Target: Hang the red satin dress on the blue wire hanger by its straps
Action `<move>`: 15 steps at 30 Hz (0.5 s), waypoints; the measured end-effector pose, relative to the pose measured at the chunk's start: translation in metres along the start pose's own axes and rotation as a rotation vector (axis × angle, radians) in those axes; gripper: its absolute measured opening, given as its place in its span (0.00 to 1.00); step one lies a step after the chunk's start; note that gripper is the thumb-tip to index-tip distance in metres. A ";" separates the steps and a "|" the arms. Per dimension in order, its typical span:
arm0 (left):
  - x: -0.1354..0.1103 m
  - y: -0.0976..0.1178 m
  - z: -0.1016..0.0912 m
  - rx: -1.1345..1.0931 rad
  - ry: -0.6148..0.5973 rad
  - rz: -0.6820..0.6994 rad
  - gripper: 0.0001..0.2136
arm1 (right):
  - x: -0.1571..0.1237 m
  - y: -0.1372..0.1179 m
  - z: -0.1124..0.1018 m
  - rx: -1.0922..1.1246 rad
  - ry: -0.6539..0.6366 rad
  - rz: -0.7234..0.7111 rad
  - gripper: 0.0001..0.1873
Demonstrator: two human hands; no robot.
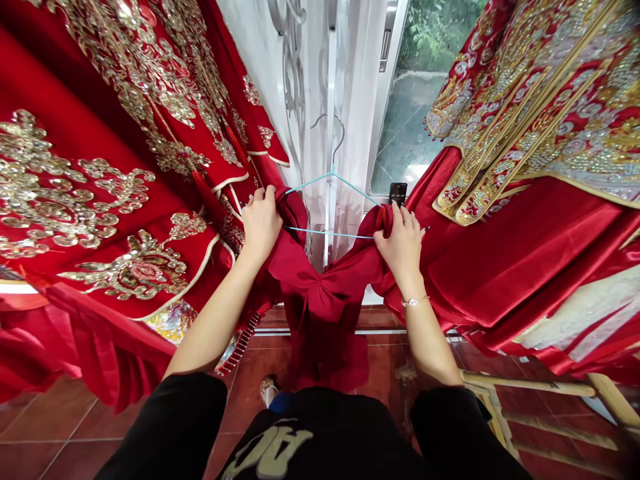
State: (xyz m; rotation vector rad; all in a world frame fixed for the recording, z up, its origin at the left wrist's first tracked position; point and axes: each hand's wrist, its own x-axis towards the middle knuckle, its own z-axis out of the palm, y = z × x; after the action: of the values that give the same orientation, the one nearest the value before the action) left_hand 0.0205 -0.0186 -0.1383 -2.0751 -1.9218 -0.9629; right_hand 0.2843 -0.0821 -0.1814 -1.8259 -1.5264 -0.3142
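Note:
A plain dark-red dress (320, 293) hangs down in front of me, its neckline spread in a V. Inside its shoulders is a thin light-blue wire hanger (330, 234) with a silver hook pointing up and away. My left hand (261, 223) is closed around the dress's left shoulder at one end of the hanger. At the other end my right hand (401, 241), with a bracelet on its wrist, grips the right shoulder. Both thumbs press inward on the cloth. The hanger's two ends are covered by fabric and fingers.
Red gowns with gold beading (125, 260) hang close on the left. A beaded red and gold garment (540, 120) hangs on the right. Ahead are white curtains, a window (420, 100) and a phone (398, 192). A wooden chair (545, 387) stands at lower right on red tiles.

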 end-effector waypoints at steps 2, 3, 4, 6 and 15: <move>0.000 -0.002 -0.001 0.013 -0.001 0.013 0.22 | 0.003 -0.004 0.002 -0.035 0.023 -0.009 0.34; 0.000 -0.003 -0.002 0.020 -0.001 0.022 0.22 | 0.005 -0.006 0.003 -0.054 0.030 -0.011 0.33; 0.000 -0.004 -0.003 0.025 -0.001 0.032 0.22 | 0.007 -0.007 0.003 -0.071 0.030 -0.007 0.30; 0.003 -0.004 -0.009 0.038 -0.008 0.048 0.22 | 0.015 -0.008 0.003 -0.089 0.011 0.010 0.24; 0.047 -0.059 -0.055 -0.078 -0.036 0.011 0.12 | 0.056 0.064 -0.009 0.372 -0.012 0.100 0.09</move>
State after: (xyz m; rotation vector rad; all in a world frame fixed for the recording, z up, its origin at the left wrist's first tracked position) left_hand -0.0547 0.0023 -0.0876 -2.1572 -1.9174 -1.0205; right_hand 0.3607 -0.0480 -0.1646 -1.6010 -1.3883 0.0290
